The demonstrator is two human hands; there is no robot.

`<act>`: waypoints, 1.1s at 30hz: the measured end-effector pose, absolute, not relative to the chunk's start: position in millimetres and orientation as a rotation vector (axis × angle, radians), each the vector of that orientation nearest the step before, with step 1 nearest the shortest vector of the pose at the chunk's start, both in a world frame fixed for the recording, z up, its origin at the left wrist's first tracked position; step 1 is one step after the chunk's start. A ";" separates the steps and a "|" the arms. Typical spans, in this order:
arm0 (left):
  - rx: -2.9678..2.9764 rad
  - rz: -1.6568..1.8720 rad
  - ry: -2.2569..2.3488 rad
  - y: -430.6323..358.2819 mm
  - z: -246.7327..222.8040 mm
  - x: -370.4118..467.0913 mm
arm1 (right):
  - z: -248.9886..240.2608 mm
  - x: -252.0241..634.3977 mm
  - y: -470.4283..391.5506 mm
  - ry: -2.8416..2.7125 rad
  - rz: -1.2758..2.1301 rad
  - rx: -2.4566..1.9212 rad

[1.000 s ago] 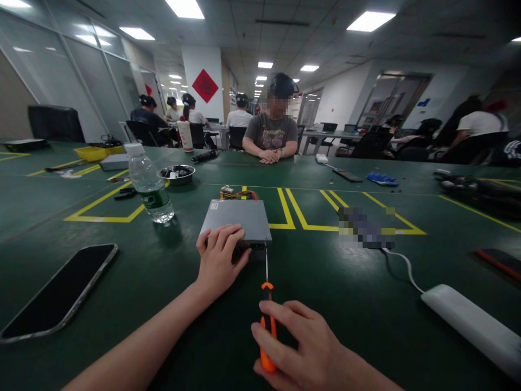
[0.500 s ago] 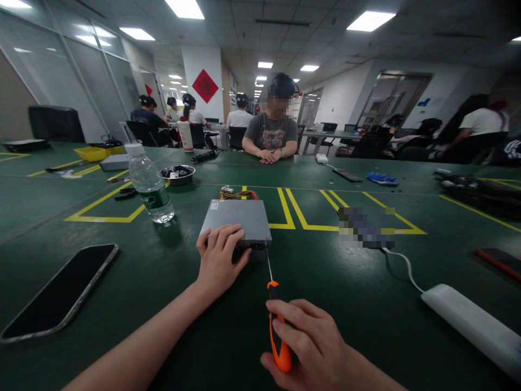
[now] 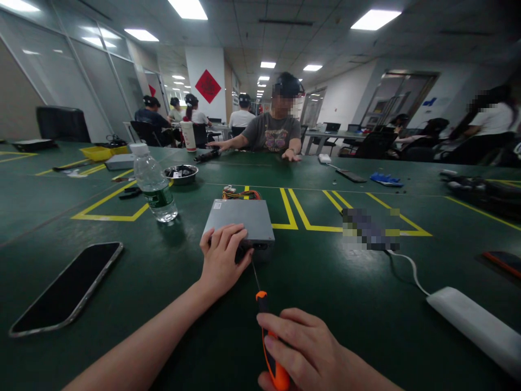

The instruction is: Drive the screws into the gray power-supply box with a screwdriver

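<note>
A grey metal box (image 3: 244, 217), with coloured wires (image 3: 244, 194) at its far side, lies on the green table. My left hand (image 3: 223, 258) grips its near left part, fingers on the top and thumb at the near face. In my right hand (image 3: 301, 345) is an orange and black screwdriver (image 3: 262, 304), held by its handle. Its shaft points away from me, and the tip is close to the lower near face of the box beside my left thumb; whether it touches cannot be made out.
A water bottle (image 3: 155, 187) and a metal bowl (image 3: 182, 174) stand left of the box. A phone (image 3: 67, 288) lies at the near left, a white power bank (image 3: 472, 315) at the right. A person (image 3: 272, 125) sits opposite.
The screwdriver tip has moved left from the box's near right corner towards my left thumb, and my right hand has come slightly nearer. The person opposite has spread their hands apart.
</note>
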State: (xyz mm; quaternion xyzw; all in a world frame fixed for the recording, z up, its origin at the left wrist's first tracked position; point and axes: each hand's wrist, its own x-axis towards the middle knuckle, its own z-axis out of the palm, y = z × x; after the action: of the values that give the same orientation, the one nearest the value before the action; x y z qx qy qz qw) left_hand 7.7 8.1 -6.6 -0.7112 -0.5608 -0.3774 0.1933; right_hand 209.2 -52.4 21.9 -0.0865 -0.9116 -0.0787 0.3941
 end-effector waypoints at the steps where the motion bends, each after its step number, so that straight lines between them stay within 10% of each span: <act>1: -1.999 -1.059 -1.575 8.2 -6.8 7.7 | 21.8 208.5 -52.2 -2.312 -0.203 -0.213; 33: -2.036 -1.087 -1.581 6.5 -4.3 8.3 | 24.1 201.2 -48.9 -2.351 -0.207 -0.246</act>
State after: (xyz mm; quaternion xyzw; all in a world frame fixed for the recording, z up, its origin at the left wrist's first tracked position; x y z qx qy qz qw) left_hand 8.3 6.5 -4.3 -0.7171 -0.5569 -0.3827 0.1710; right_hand 201.2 -48.9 24.1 -0.0960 -0.9185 -0.0809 0.3749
